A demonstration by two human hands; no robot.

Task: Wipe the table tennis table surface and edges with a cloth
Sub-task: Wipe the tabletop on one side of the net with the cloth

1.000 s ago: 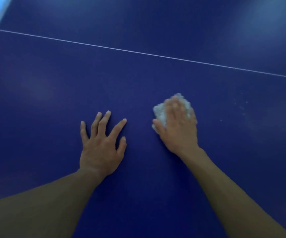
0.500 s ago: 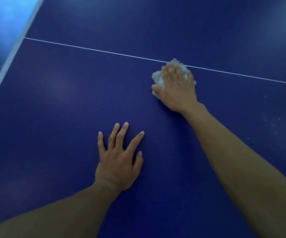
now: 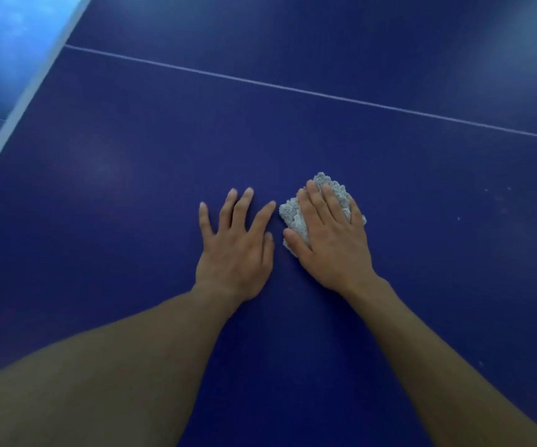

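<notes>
Blue surface (image 3: 422, 285) runs wide on every side of the one cloth (image 3: 293, 214) I count. Its single pale edge band (image 3: 28, 91) lies far up-left of the cloth, and one thin white line (image 3: 293, 88) crosses beyond it. I see two grips. The right grip (image 3: 331, 240) presses the crumpled white cloth down with flat fingers. Just left of the cloth, the left grip (image 3: 234, 250) rests spread and holds nothing.
</notes>
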